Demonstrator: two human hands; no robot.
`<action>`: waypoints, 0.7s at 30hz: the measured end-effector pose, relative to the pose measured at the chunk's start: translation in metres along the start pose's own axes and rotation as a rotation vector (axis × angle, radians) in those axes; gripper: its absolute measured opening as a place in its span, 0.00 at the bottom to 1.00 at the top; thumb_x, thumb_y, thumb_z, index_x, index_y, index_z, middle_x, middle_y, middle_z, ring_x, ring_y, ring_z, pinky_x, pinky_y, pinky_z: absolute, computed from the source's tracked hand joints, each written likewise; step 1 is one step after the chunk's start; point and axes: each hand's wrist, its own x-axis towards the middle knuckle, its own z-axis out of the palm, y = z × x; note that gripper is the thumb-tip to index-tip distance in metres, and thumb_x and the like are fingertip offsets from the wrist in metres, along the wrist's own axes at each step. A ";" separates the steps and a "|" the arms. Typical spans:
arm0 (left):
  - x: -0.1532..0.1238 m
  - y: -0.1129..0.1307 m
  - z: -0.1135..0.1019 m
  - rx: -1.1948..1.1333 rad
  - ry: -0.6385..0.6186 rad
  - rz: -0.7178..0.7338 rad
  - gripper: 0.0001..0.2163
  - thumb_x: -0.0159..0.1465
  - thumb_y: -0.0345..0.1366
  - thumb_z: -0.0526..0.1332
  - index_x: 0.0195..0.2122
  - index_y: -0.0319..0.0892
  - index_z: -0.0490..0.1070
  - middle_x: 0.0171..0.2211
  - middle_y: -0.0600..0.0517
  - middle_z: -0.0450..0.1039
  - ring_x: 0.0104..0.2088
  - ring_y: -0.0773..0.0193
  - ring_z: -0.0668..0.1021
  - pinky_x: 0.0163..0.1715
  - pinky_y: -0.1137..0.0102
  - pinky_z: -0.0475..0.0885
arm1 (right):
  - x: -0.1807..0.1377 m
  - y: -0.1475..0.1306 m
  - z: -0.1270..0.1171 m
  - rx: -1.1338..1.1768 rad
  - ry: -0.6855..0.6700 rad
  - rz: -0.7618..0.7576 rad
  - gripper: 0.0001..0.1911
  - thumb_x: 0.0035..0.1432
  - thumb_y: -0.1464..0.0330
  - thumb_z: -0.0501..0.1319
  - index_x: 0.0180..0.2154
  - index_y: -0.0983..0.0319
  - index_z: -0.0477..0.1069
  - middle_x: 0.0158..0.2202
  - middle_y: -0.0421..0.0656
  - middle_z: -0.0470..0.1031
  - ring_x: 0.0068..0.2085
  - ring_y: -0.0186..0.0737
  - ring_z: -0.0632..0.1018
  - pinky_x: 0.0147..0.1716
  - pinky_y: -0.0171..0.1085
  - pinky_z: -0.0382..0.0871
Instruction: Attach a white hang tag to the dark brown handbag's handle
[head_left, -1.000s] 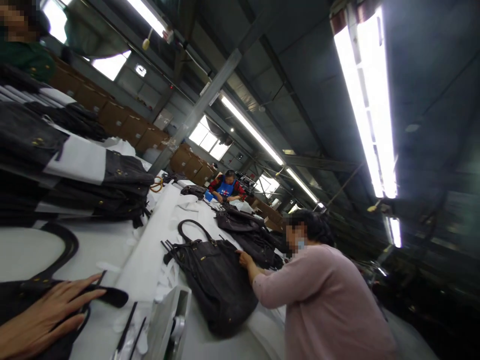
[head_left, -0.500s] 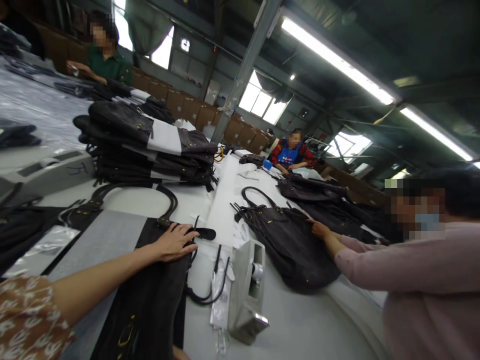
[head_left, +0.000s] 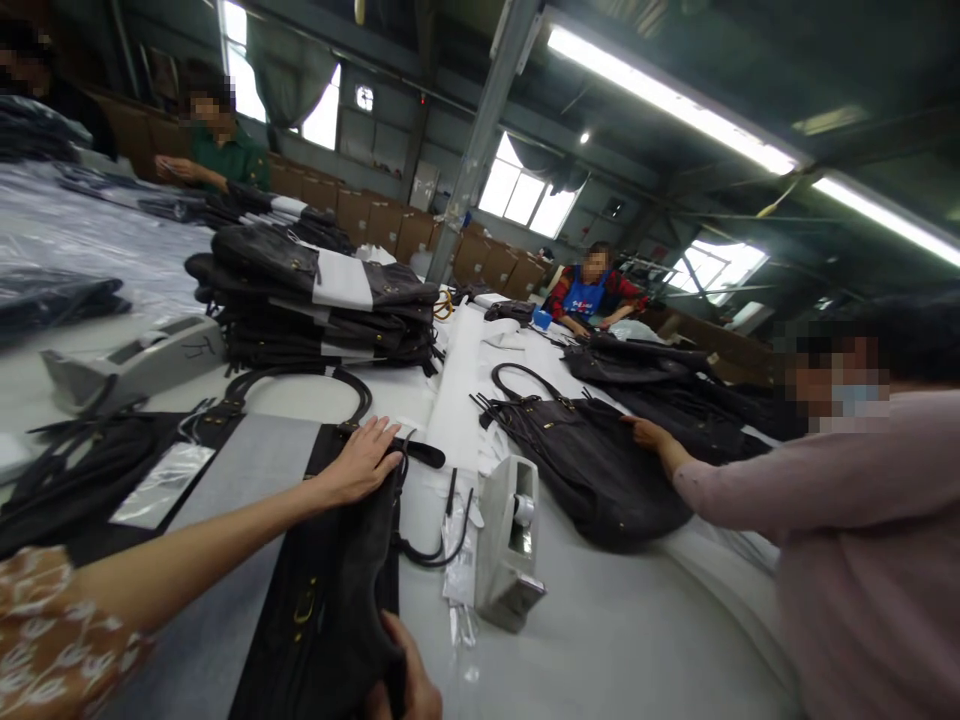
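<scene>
A dark handbag (head_left: 330, 580) lies on the table in front of me, with a wide strip of pale paper (head_left: 247, 480) across it. My left hand (head_left: 365, 462) rests open on its upper corner, fingers spread beside a dark strap tab. At the near right edge of the bag, my right hand (head_left: 411, 675) has its fingers curled around the side, partly hidden by the bag. The bag's looped handle (head_left: 352, 378) stretches out on the far side. A clear packet (head_left: 165, 485) sits on the bag's left part.
A tape dispenser (head_left: 512, 550) stands right of the bag, another (head_left: 142, 360) to the left. Behind is a stack of dark bags (head_left: 262, 270). A co-worker in pink (head_left: 862, 520) touches another dark handbag (head_left: 600, 470) at the right. Other people work farther back.
More of my right hand now shows, curled at the bag's near edge. My left hand stays on the upper corner. The whole view has shifted slightly.
</scene>
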 end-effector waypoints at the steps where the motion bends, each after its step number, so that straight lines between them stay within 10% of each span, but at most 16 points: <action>1: -0.015 0.005 -0.004 -0.011 0.001 0.005 0.28 0.69 0.47 0.41 0.66 0.35 0.48 0.67 0.39 0.45 0.67 0.54 0.48 0.65 0.55 0.48 | -0.001 0.004 0.001 0.016 -0.006 -0.030 0.27 0.56 0.58 0.55 0.54 0.61 0.67 0.49 0.41 0.76 0.50 0.38 0.76 0.50 0.27 0.68; 8: -0.115 0.028 -0.010 -0.289 -0.259 0.009 0.33 0.68 0.53 0.41 0.67 0.34 0.43 0.68 0.44 0.40 0.67 0.60 0.48 0.66 0.63 0.48 | 0.012 -0.035 -0.024 -0.312 -0.027 -0.278 0.40 0.55 0.73 0.53 0.66 0.64 0.39 0.58 0.48 0.68 0.53 0.39 0.74 0.51 0.31 0.70; 11: -0.127 0.034 -0.015 -0.334 -0.307 0.052 0.32 0.68 0.52 0.41 0.67 0.36 0.44 0.68 0.43 0.40 0.67 0.57 0.47 0.66 0.59 0.48 | 0.030 -0.088 -0.045 -0.749 -0.170 -0.629 0.40 0.54 0.76 0.52 0.66 0.58 0.42 0.68 0.47 0.47 0.65 0.53 0.56 0.60 0.54 0.59; 14: -0.129 0.033 -0.034 -0.393 -0.341 0.129 0.29 0.68 0.51 0.44 0.66 0.42 0.49 0.66 0.46 0.50 0.66 0.56 0.51 0.65 0.57 0.52 | 0.046 -0.122 -0.053 -0.942 -0.409 -0.843 0.31 0.59 0.68 0.54 0.63 0.56 0.52 0.66 0.43 0.51 0.66 0.51 0.54 0.63 0.57 0.54; 21: -0.158 -0.039 -0.132 -0.235 0.025 -0.077 0.27 0.66 0.50 0.45 0.62 0.41 0.59 0.61 0.48 0.62 0.61 0.56 0.65 0.62 0.61 0.59 | 0.035 -0.054 -0.045 -0.995 -0.269 -0.818 0.22 0.54 0.65 0.60 0.51 0.62 0.71 0.51 0.49 0.74 0.54 0.51 0.73 0.54 0.46 0.68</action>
